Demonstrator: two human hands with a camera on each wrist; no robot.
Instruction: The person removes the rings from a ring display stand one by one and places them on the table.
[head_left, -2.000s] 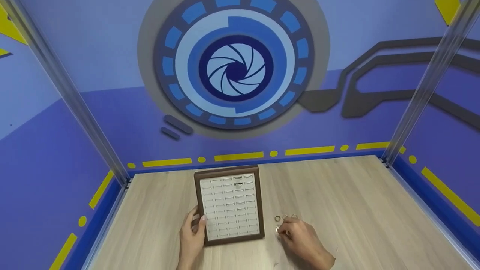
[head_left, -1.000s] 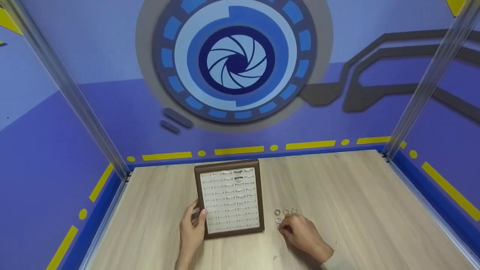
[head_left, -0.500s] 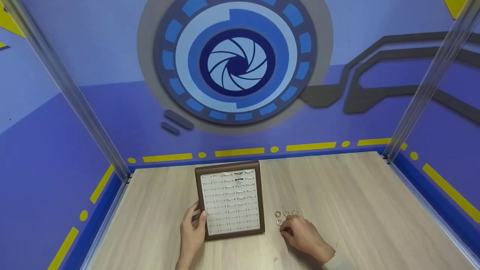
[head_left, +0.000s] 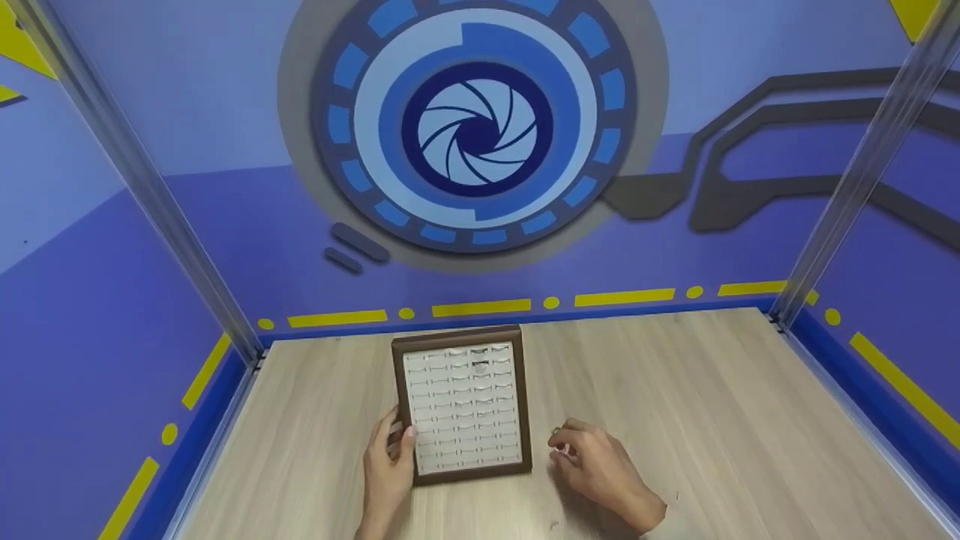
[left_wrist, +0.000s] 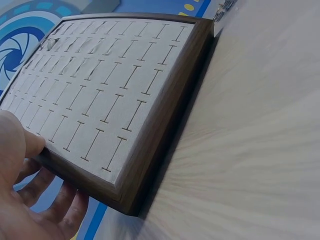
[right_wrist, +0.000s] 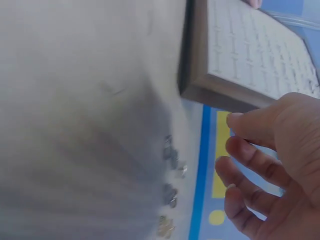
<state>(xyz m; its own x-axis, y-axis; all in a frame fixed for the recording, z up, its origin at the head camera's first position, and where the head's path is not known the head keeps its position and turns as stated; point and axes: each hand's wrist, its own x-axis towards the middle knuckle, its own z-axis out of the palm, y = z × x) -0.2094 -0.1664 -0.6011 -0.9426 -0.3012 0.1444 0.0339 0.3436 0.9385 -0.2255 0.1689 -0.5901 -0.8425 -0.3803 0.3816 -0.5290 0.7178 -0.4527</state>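
My left hand (head_left: pixel 390 469) grips the left side of a ring display tray (head_left: pixel 523 420), its thumb over the brown frame in front and its fingers behind. The tray leans upright, showing white padding with rows of slots; a small silvery piece (head_left: pixel 480 366) sits in an upper slot. To its right, my right hand (head_left: pixel 604 472) hovers low over several small metal rings, thumb and fingers loosely bent and apart. In the right wrist view, nothing sits between those fingertips, and the rings (right_wrist: pixel 170 195) lie on the table beyond. From the head, the hand hides most of them.
The wooden tabletop (head_left: pixel 697 420) reaches back to a blue-purple printed wall (head_left: pixel 247 247). Metal posts (head_left: pixel 840 180) stand at both back corners. A small mark (head_left: pixel 554 525) shows on the wood near the front.
My right hand's fingertips, earlier pinched together beside the rings, have spread apart and moved slightly left and away from me, covering most of the rings. My left hand keeps its grip on the tray.
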